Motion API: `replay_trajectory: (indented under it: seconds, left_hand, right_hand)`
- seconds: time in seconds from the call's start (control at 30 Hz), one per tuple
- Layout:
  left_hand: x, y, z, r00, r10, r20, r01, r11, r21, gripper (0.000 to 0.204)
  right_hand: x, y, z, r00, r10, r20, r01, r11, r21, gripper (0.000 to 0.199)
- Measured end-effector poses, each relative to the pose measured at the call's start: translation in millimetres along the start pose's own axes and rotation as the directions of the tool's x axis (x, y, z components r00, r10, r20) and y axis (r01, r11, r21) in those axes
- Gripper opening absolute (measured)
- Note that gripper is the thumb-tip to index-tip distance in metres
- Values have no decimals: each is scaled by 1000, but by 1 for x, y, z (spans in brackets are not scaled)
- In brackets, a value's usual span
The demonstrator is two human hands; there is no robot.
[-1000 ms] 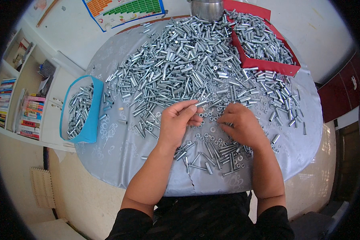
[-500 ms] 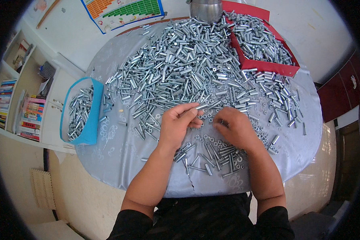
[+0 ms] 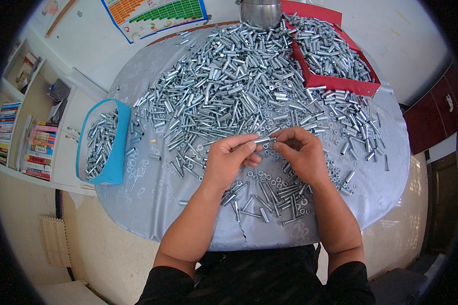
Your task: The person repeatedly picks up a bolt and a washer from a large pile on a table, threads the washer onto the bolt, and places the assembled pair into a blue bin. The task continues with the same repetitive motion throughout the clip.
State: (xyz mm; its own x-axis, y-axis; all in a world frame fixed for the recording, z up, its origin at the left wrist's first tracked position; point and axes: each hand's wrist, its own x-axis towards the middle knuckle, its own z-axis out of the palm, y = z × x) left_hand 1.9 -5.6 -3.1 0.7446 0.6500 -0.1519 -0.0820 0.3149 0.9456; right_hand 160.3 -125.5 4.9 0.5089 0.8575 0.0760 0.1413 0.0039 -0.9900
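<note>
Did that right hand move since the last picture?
Yes. The right hand has moved forward, away from the bolts at the front of the table, toward the held metal tube.

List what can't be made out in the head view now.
Head view:
- Held metal piece: left end hidden by the left hand.
- Right hand: anything pinched is too small and covered by its fingers.
- Pot: top cut off by the upper edge.
- Red box, blue box: bottoms hidden under metal parts.
- Nuts: threads too small.
</note>
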Motion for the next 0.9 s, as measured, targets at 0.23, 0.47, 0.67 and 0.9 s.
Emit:
replay_trajectory:
  seconds: [0.23, 0.47, 0.67, 0.9]
  left_hand:
    - [-1, 0, -1, 996, 2, 86, -1, 1000, -9, 25]
    - [1, 1, -3, 998, 5, -63, -12, 994, -105, 25]
    - [2, 0, -3, 997, 11, -73, -20, 993, -116, 25]
    - [2, 0, -4, 998, 10, -59, -17, 993, -119, 26]
  right_hand:
    - [0, -6, -5, 996, 63, 66, -59, 997, -55, 18]
    - [5, -5, -14, 939, -333, 83, 326, 786, -525, 15]
    - [6, 5, -4, 903, -369, 222, 409, 574, -709, 12]
    - [8, 11, -1, 900, -340, 272, 419, 510, -751, 11]
